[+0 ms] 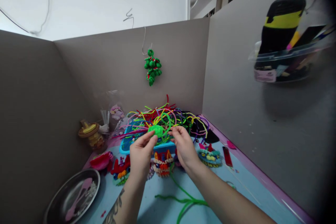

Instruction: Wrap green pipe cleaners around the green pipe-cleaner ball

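My left hand (141,152) pinches a small, bright green coiled pipe cleaner piece (156,131) between thumb and fingertips. A loose green pipe cleaner strand (168,115) loops up from its right side. The fingers of my right hand (186,147) are pressed together close to that loop and seem to grip the strand, though the tip is hard to see. Below my hands, several long green pipe cleaners (193,201) lie on the light blue table surface. Behind them is a blue tray (124,147) heaped with pipe cleaners of many colours (157,113).
Colourful finished pipe cleaner figures (163,163) line the tray's front. A metal bowl (96,178) with a pink scoop (76,201) stands at left, near a yellowish jar (91,134). Grey panels (178,59) enclose the table. A green ornament (152,66) and a clear container (283,59) hang there.
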Demonstrator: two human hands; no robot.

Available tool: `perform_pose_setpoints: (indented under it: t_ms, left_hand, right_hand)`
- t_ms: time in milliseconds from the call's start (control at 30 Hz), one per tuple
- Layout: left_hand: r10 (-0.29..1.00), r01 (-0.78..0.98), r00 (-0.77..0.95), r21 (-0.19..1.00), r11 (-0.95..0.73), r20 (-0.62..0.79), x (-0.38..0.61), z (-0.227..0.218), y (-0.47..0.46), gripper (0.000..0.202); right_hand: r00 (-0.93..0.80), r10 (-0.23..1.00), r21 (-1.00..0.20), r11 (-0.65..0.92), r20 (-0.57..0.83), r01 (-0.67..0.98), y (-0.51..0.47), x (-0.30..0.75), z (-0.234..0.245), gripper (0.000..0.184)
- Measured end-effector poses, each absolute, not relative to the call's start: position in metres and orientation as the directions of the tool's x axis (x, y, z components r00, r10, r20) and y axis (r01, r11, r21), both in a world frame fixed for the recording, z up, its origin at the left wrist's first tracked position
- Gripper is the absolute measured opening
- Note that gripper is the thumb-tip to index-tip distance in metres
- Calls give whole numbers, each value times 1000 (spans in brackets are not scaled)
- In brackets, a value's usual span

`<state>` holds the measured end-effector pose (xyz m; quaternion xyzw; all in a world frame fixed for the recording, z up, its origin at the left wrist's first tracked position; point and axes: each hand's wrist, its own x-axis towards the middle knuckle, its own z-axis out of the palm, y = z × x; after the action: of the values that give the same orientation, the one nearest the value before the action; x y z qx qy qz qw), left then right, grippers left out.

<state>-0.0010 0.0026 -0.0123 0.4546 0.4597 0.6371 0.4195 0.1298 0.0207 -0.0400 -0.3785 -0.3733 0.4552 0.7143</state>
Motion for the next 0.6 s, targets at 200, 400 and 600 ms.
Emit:
perform_pose_setpoints:
  t_ms: [200, 400, 600]
  left_hand:
    - [995, -258, -70, 962, -92, 76, -16, 1, 8, 42]
    - [986, -315, 162, 944, 100, -50, -19, 6, 1, 37]
    - [977, -303, 199, 943, 136, -77, -19, 6, 2, 37]
  right_hand:
    - [307, 905, -903, 368, 293, -222, 30, 172, -21, 22]
    - [-136, 967, -975, 207, 216, -79, 24, 203, -7, 31]
    - [-388, 914, -992, 83, 115, -99, 22, 206, -8, 26]
